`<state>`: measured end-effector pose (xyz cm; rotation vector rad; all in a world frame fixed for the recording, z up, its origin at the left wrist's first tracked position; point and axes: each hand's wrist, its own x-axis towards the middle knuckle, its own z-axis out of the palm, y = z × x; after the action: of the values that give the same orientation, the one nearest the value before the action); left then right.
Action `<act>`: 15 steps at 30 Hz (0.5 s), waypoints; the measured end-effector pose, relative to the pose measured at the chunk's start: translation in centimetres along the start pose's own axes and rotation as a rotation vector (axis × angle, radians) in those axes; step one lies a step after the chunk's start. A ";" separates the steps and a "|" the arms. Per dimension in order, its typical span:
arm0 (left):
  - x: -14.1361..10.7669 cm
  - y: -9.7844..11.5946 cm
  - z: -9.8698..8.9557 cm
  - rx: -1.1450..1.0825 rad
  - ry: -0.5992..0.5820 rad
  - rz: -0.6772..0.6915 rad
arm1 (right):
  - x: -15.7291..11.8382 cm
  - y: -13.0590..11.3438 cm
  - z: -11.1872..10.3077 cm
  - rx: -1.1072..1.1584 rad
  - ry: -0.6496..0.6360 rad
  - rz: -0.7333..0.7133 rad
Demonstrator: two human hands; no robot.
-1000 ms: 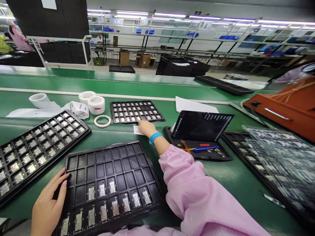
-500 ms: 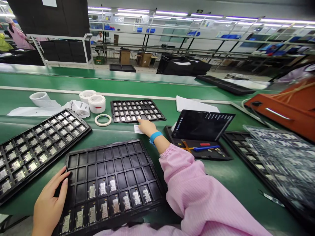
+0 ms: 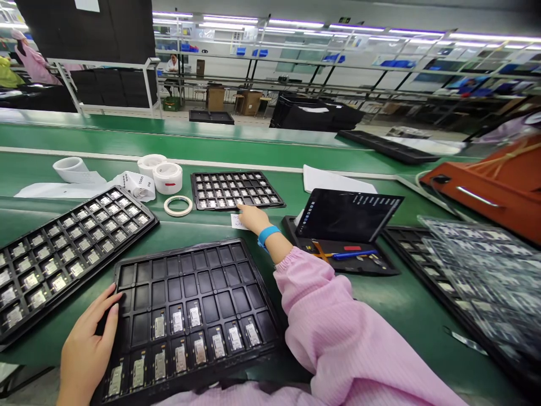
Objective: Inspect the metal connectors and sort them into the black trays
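Observation:
In front of me lies a black compartment tray (image 3: pixel 186 262), with small silver metal-covered modules (image 3: pixel 180 358) in its near rows and bare pockets in its far rows. My left hand (image 3: pixel 87 341) rests at this tray's left edge, fingers stretched and apart, the tips touching the rim. Reaching forward, my right hand (image 3: pixel 252 219) is at the front edge of a smaller black tray (image 3: pixel 281 205) holding similar modules. Its fingers are bent together, and whatever they pinch is hidden. A small handwritten paper label (image 3: pixel 238 222) lies beside the right hand.
Another filled module tray (image 3: pixel 70 248) lies left. Behind are label rolls (image 3: pixel 168 177) and a tape ring (image 3: pixel 178 206). To the right are a dark screen (image 3: pixel 349 217) on a case with a blue pen (image 3: pixel 353 255), stacked clear plastic trays (image 3: pixel 486 270) and an orange bin (image 3: pixel 486 180).
Both hands keep nearly the same places, the right still at the small tray's front edge. The whole view has shifted very slightly. No module has visibly moved.

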<state>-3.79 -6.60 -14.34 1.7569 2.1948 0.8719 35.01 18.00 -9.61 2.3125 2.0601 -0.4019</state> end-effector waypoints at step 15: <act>0.4 -2.2 0.6 0.010 -0.027 0.012 | 0.2 0.3 0.5 -0.034 0.020 -0.016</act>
<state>-5.38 -6.32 -16.00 1.7781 2.1773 0.8364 35.27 18.07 -10.23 2.2924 2.0784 -0.3428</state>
